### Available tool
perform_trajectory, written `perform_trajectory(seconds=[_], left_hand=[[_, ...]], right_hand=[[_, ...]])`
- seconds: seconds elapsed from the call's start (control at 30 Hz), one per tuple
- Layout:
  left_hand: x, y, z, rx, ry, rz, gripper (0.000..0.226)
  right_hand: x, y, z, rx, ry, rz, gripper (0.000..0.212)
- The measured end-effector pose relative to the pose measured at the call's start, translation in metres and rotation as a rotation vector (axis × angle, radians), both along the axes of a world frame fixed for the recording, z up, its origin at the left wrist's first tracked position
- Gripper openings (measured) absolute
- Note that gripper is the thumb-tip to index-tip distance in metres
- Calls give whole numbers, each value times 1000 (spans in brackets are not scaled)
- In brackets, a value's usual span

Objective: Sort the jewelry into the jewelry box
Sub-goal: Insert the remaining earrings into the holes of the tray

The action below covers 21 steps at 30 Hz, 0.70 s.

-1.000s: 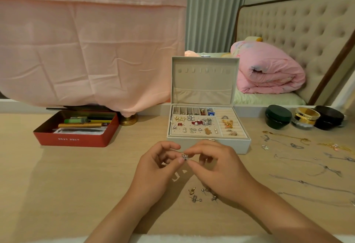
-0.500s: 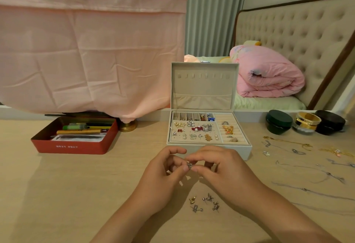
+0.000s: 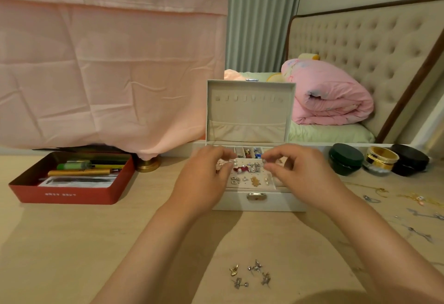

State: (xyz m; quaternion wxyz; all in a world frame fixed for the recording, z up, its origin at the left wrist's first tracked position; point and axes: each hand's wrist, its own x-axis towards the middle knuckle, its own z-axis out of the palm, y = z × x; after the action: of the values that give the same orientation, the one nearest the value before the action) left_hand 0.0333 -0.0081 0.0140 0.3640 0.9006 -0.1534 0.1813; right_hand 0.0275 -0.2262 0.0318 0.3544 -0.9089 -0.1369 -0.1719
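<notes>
Both hands hover over the open jewelry box (image 3: pixel 276 201), which sits at the middle of the wooden table (image 3: pixel 72 243) with its lid standing upright. The left hand (image 3: pixel 204 178) has its fingers curled, thumb and forefinger pinching a small silver earring (image 3: pixel 226 163) above the left part of the earring tray. The right hand (image 3: pixel 300 176) is held apart from it, over the right part of the tray, its thumb and forefinger nipped narrowly on a tiny silver bit (image 3: pixel 264 161); it is too small to tell what it is. Between the two hands the tray shows several studs and a red piece already pinned in.

On the near side of the table, between the forearms, lie a few loose earrings (image 3: pixel 251 275), one gold, the rest silver. Thin chains (image 3: pixel 419 230) are spread out to the right. Far right of the box stand a green jar (image 3: pixel 346 159), a gold jar (image 3: pixel 382 159) and a black jar (image 3: pixel 409 159) in a row. To the left sits a red tin (image 3: pixel 69 194) holding pens.
</notes>
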Motion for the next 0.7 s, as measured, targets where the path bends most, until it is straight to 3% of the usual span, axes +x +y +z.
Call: perform_trajectory(seconds=[0.2, 0.4, 0.7], left_hand=[[37, -9, -10, 289, -34, 53, 28], [46, -7, -23, 330, -25, 56, 30], [50, -4, -26, 320, -8, 57, 31]], right_hand=[[46, 6, 6, -228, 57, -32, 13], [75, 22, 8, -477, 106, 54, 16], [83, 30, 7, -640, 90, 45, 20]])
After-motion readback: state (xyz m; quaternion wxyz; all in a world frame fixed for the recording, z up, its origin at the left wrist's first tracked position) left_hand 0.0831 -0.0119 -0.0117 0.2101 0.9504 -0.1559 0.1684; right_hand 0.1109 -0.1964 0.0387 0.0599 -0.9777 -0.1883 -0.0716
